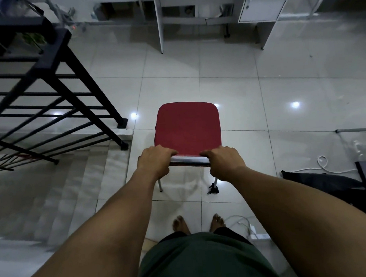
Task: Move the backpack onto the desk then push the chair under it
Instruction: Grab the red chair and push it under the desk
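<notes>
A chair [188, 127] with a red padded seat and chrome legs stands on the tiled floor straight in front of me. My left hand [154, 161] grips the left end of its chrome back rail, and my right hand [222, 161] grips the right end. The white desk [159, 23] stands at the far wall beyond the chair, with an open gap beneath it. No backpack shows in this view; the desk top is cut off by the upper edge.
A black metal stair railing [54, 85] and descending steps lie to the left. A white cabinet [262, 5] hangs at the far right. A dark bag-like object [320, 182], a white cable [323, 162] and a power strip [259, 237] lie on the floor at right.
</notes>
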`<state>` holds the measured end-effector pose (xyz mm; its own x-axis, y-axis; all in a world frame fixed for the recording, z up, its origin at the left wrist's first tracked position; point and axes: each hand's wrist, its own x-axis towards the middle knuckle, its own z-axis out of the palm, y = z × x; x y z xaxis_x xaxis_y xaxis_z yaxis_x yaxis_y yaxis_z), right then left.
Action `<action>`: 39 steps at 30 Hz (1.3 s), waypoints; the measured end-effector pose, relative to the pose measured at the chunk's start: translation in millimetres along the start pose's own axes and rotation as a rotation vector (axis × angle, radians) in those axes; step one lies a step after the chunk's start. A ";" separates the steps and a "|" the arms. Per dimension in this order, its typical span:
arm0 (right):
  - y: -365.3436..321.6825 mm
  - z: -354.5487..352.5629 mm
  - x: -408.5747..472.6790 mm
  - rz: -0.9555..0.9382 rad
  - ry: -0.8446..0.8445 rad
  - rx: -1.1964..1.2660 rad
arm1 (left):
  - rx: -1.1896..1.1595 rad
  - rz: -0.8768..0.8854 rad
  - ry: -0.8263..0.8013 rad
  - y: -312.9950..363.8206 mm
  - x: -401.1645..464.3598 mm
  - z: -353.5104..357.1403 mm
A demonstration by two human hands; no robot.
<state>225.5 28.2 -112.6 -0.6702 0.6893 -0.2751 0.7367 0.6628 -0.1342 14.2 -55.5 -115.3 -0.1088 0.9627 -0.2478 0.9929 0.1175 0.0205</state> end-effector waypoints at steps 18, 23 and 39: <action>28.8 -25.8 64.5 0.090 0.045 0.006 | -0.043 -0.008 0.000 -7.7 76.8 -26.7; 42.2 -26.2 88.8 0.110 0.081 -0.019 | -0.013 0.019 0.003 -15.7 105.1 -26.8; 103.0 -63.1 206.6 0.101 0.087 -0.022 | -0.003 0.010 0.038 -35.9 235.1 -66.4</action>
<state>157.3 257.3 -123.1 -0.5986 0.7749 -0.2027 0.7994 0.5942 -0.0891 -50.3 182.8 -109.9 -0.1004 0.9725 -0.2102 0.9938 0.1083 0.0261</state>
